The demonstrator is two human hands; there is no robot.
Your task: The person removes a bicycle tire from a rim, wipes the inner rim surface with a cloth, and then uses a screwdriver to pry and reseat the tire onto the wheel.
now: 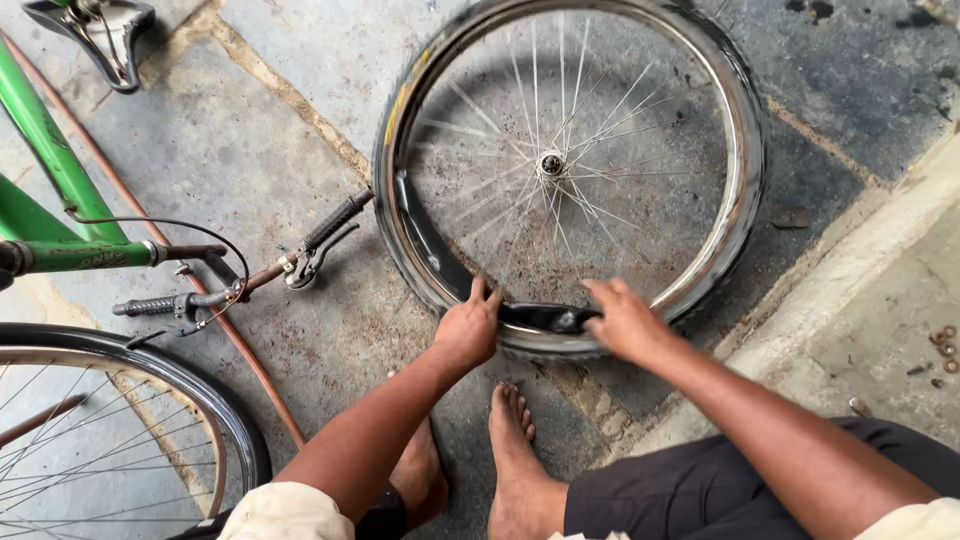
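Your left hand (467, 330) is curled at the near rim of the bicycle wheel (570, 170), fingers hooked over the black inner tube (545, 317) that bulges out of the tyre (392, 215) there. Your right hand (625, 322) presses on the same tube just to the right, fingers close together, thumb underneath. The wheel lies flat on the stained concrete floor (260, 150), hub centre, spokes radiating. Your bare feet (515, 450) sit just near of the rim. Far left: green bicycle frame (45, 190) with handlebars (250, 275); near left: second wheel (120, 430). Near right: small washers (943, 348), well apart.
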